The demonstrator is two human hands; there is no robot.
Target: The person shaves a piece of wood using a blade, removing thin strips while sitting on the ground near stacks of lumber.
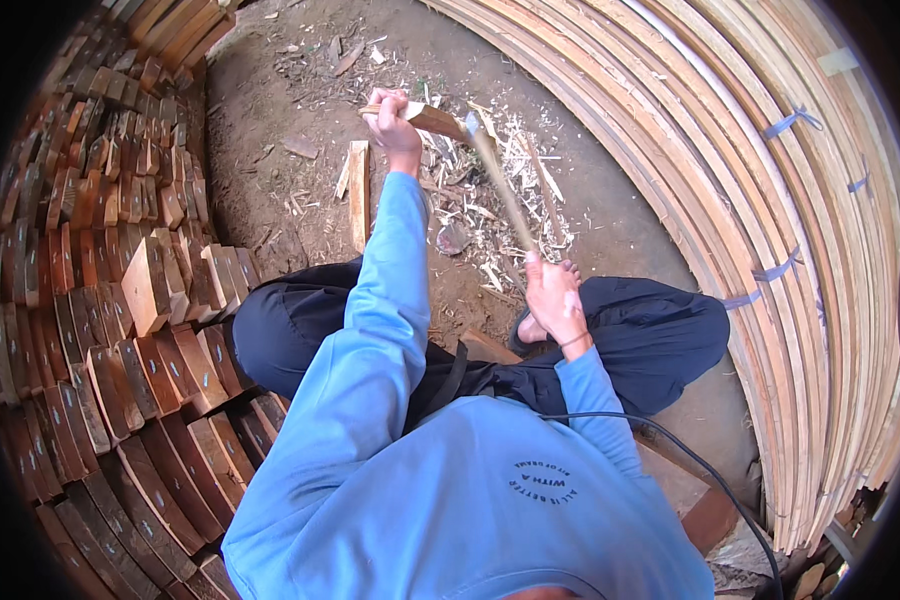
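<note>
The left hand (390,118) is stretched out ahead, fingers wrapped tight round the near end of a short wooden stick (432,118), which it holds tilted above the dirt floor (270,120). The right hand (552,295), drawn in near the knee, is closed about the handle of a long-handled blade (500,180); its head meets the stick just beyond the left fist, though motion blur makes it hard to say whether it is a hatchet or a heavy knife. Pale wood shavings (490,215) lie scattered under the stick, and a flat board (359,190) rests on the ground just beside the left forearm. The stick looks light, stiff and dry, rough enough not to slip, and probably apt to split along the grain; it is best gripped low, with the fingers well back from where the edge lands. Stacked reddish wood blocks (120,300) rise on the left, bundled pale slats (770,200) curve along the right.
</note>
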